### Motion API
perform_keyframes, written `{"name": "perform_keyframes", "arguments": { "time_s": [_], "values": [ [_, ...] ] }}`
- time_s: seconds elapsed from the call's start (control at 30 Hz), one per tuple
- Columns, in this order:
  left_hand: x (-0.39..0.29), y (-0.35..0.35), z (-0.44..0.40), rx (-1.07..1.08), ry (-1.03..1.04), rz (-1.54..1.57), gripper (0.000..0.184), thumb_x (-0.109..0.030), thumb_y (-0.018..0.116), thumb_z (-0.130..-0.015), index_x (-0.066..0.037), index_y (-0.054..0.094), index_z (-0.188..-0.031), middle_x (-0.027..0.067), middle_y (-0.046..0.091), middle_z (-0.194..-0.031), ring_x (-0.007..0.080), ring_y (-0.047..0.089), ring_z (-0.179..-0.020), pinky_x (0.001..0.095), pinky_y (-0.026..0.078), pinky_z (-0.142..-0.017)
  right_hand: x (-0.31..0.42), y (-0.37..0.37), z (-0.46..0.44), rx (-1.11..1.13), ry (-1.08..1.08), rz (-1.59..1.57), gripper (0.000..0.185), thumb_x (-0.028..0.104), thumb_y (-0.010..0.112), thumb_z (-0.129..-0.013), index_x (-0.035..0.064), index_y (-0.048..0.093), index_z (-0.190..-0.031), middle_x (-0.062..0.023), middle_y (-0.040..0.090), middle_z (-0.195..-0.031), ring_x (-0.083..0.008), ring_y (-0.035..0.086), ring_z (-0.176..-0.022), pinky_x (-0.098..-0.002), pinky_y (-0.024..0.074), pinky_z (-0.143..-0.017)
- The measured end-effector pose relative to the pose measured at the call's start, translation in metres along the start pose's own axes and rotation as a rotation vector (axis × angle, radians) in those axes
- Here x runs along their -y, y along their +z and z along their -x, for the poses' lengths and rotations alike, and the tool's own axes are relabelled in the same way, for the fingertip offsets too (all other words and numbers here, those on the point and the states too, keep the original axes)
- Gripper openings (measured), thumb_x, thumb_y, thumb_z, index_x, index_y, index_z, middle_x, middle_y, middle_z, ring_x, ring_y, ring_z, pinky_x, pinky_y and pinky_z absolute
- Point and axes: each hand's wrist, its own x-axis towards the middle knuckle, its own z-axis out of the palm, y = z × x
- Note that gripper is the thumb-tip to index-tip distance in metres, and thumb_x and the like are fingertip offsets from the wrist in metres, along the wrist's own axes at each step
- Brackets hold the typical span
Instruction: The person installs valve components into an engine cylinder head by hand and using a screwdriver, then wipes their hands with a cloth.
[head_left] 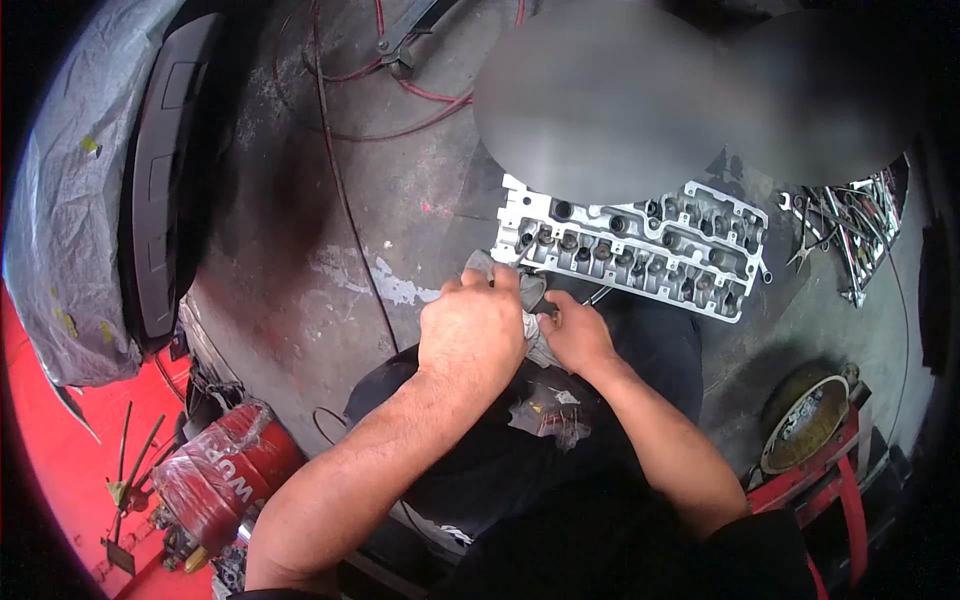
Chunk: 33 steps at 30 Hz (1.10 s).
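Observation:
My left hand (472,325) is closed on a crumpled grey rag (530,291), with its knuckles up and its fingertips hidden. Close beside it on the right, my right hand (580,335) pinches a paler part of that rag between thumb and fingers. Just beyond both hands lies a silvery cylinder head (640,262), its rows of round bores and pockets facing up. The rag reaches the near left corner of the cylinder head; whether it touches the metal I cannot tell. A thin shiny rod (598,295) shows beside my right hand, partly hidden.
Several wrenches (850,235) lie to the right. A round metal pan (805,425) holding small parts stands near a red frame (855,500). At left are a red drum (228,470) and a plastic-covered car part (85,200). A red hose (430,95) crosses the floor.

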Motion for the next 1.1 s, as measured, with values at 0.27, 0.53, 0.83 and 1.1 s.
{"name": "perform_keyframes", "arguments": {
  "time_s": [0.27, 0.53, 0.83, 1.1],
  "values": [
    [-0.018, 0.026, 0.008, 0.012, 0.034, -0.014, 0.041, -0.02, 0.077, -0.076, 0.0, 0.06, -0.107, 0.0168, 0.067, -0.092, 0.0322, 0.071, -0.085, 0.0399, 0.059, -0.069, 0.019, 0.01, 0.002, 0.278, 0.337, -1.477, 0.047, 0.05, 0.048, -0.102, 0.0064, 0.067, -0.102, -0.001, 0.06, -0.07, -0.0139, 0.052, -0.063, -0.028, 0.0375, -0.055],
    [-0.025, 0.042, 0.009, -0.03, 0.066, -0.085, 0.042, -0.021, 0.074, -0.076, 0.001, 0.06, -0.11, 0.017, 0.066, -0.096, 0.0325, 0.068, -0.09, 0.0397, 0.059, -0.069, 0.036, 0.004, -0.016, 0.251, 0.367, -1.784, 0.037, 0.044, 0.059, -0.099, 0.007, 0.065, -0.099, -0.0042, 0.065, -0.09, -0.0148, 0.06, -0.077, -0.0302, 0.0483, -0.071],
    [-0.024, 0.031, -0.004, 0.087, -0.266, 0.3, 0.028, -0.018, 0.063, -0.084, 0.0, 0.06, -0.105, 0.0264, 0.069, -0.081, 0.0447, 0.069, -0.08, 0.0529, 0.055, -0.075, 0.031, 0.047, -0.041, 0.072, 0.321, -1.803, 0.026, 0.033, 0.061, -0.098, 0.0094, 0.062, -0.089, -0.0013, 0.061, -0.081, -0.0138, 0.059, -0.073, -0.031, 0.0494, -0.068],
    [0.003, 0.023, 0.039, 0.307, -0.311, 0.564, 0.042, -0.033, 0.059, -0.094, 0.004, 0.059, -0.114, 0.0305, 0.069, -0.098, 0.0465, 0.068, -0.093, 0.0519, 0.054, -0.085, -0.004, 0.04, 0.008, 0.205, 0.184, -1.318, 0.023, 0.028, 0.06, -0.096, 0.0084, 0.061, -0.084, -0.0027, 0.059, -0.081, -0.0145, 0.057, -0.069, -0.0288, 0.0458, -0.059]
  ]
}}
